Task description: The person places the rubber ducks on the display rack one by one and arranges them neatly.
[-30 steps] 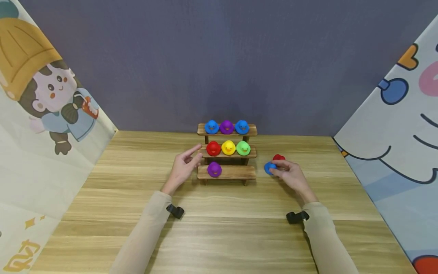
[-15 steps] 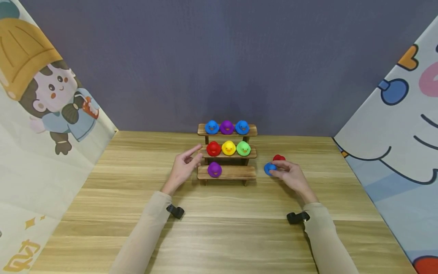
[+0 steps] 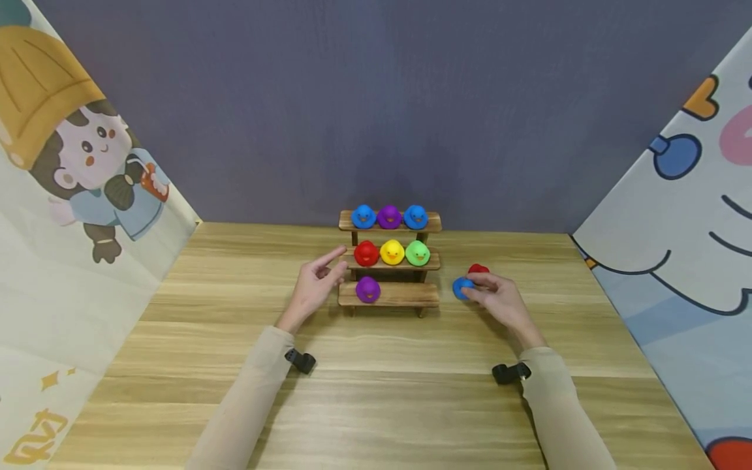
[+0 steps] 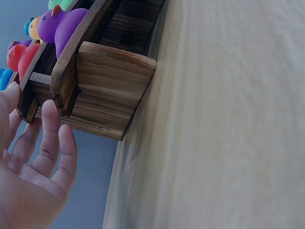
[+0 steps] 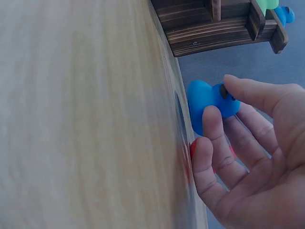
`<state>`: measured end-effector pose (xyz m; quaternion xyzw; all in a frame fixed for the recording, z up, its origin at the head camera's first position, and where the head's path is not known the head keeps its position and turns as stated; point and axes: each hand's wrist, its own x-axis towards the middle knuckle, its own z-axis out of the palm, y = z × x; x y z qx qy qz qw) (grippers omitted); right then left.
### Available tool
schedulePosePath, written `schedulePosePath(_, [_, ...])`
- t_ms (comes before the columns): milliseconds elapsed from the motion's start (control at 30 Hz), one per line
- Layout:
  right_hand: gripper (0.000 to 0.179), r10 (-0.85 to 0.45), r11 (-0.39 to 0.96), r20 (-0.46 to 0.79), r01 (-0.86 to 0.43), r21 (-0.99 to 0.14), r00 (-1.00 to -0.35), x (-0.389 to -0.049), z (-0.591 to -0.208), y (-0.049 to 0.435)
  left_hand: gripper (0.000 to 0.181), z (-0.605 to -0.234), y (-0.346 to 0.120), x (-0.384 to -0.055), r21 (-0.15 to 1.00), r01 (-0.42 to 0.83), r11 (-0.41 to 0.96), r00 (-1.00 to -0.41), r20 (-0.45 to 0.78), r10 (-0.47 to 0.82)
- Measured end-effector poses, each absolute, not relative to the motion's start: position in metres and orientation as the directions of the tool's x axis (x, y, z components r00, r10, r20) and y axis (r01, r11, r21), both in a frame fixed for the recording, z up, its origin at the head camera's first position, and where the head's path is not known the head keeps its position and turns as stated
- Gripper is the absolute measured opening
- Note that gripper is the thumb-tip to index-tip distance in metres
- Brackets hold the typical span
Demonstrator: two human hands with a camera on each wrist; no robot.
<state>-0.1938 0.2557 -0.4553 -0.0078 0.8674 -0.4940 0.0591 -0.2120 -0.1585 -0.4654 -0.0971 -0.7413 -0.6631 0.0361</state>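
A three-tier wooden stand (image 3: 411,296) holds small rubber ducks. Blue, purple and blue ducks line its top tier. Red (image 3: 366,254), yellow (image 3: 392,252) and green (image 3: 418,253) ducks fill the middle one. A single purple duck (image 3: 368,290) sits at the left of the lowest tier. Beside the stand's left end, my left hand (image 3: 311,287) has its fingers extended, fingertips right at the shelf ends. To the right of the stand, my right hand (image 3: 502,303) holds a blue duck (image 5: 200,100) by its head, between thumb and fingers. Behind it is a red duck (image 3: 478,268), partly hidden by my fingers.
The wood-grain tabletop (image 3: 376,405) spreads in front of the stand. A dark grey-blue wall panel (image 3: 376,117) rises behind it. Cartoon-printed panels (image 3: 675,228) close off both sides.
Both hands and all the ducks keep their places; the head view shifts only very slightly.
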Motion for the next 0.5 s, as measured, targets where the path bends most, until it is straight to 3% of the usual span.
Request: schedulePosePath(500, [0.059,-0.079,0.523,-0.078,0.026,-0.852,-0.994,-0.193,-0.444,0.249,0.044,-0.465,-0.160,-0.213,0.970,0.189,0.152,-0.980,0.178,0.088])
